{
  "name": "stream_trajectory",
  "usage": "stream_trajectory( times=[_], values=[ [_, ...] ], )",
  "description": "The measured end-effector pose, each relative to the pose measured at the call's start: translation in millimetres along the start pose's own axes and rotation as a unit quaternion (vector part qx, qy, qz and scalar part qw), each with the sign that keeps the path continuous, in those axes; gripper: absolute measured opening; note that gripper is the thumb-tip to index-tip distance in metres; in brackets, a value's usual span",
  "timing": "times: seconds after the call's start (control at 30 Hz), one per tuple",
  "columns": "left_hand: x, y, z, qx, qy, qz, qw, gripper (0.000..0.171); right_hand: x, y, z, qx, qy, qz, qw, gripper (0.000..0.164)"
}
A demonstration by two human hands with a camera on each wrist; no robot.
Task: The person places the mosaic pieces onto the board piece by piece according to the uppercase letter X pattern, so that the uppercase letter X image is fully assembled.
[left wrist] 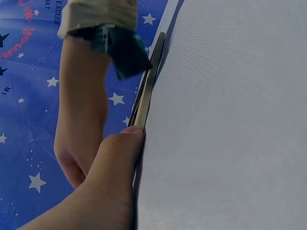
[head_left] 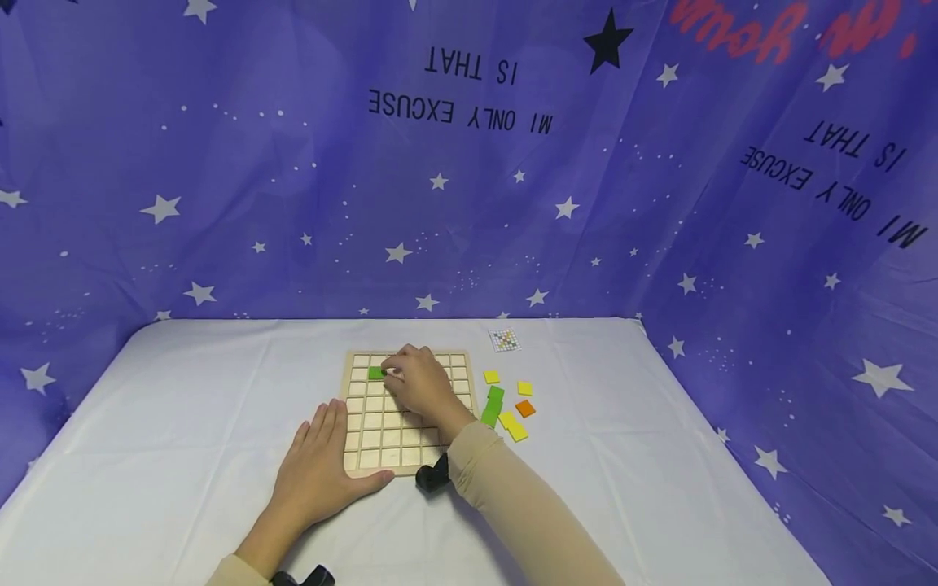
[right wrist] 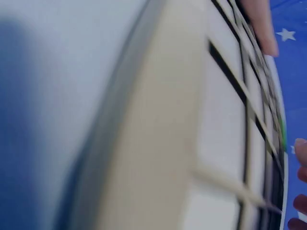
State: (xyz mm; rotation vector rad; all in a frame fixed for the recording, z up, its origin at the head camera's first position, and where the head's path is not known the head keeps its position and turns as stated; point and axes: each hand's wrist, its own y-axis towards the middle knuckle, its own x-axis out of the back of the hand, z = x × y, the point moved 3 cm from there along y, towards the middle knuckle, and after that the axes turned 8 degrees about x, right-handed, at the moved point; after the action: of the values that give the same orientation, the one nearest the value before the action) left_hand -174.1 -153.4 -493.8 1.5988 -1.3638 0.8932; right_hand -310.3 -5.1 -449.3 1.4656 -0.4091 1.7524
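Observation:
A square wooden grid board (head_left: 349, 466) lies on the white table. My left hand (head_left: 315, 464) rests at its near left corner, fingers straight along the left side and thumb along the front edge. The left wrist view shows that thumb (left wrist: 120, 148) against the board's rim. Over the upper part of the grid is my right hand (head_left: 422, 381), its fingers loosely bent and fingertips right at a green tile (head_left: 376, 373) in the second row. Fingertips (right wrist: 301, 203) of this hand show above the board in the right wrist view, no tile seen between them.
Right of the board lie green tiles (head_left: 493, 407), several yellow tiles (head_left: 516, 429) and an orange tile (head_left: 525, 408). A small card with a coloured dot pattern (head_left: 505, 340) sits behind them. Purple star-printed cloth (head_left: 469, 203) hangs behind the table (head_left: 183, 407).

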Motion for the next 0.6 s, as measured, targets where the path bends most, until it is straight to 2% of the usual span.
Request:
stream_trajectory(
  times=[0.1,0.2,0.4,0.6],
  values=[
    [-0.3,-0.5,-0.3,0.0,0.001,-0.001,1.0,0.136,12,-10,-12,-0.009,0.014,-0.009,1.0,0.027],
    [1.0,-0.6,-1.4,0.0,0.003,-0.008,1.0,0.136,27,-22,-29,-0.036,0.036,-0.011,0.999,0.028],
    [3.3,-1.5,-3.5,0.006,-0.001,-0.006,1.0,0.136,51,-55,-79,-0.11,0.074,-0.014,0.991,0.026],
    [4.1,-1.6,-3.8,0.008,-0.003,0.0,1.0,0.137,67,-90,-120,-0.193,0.047,-0.016,0.98,0.016]
  ],
)
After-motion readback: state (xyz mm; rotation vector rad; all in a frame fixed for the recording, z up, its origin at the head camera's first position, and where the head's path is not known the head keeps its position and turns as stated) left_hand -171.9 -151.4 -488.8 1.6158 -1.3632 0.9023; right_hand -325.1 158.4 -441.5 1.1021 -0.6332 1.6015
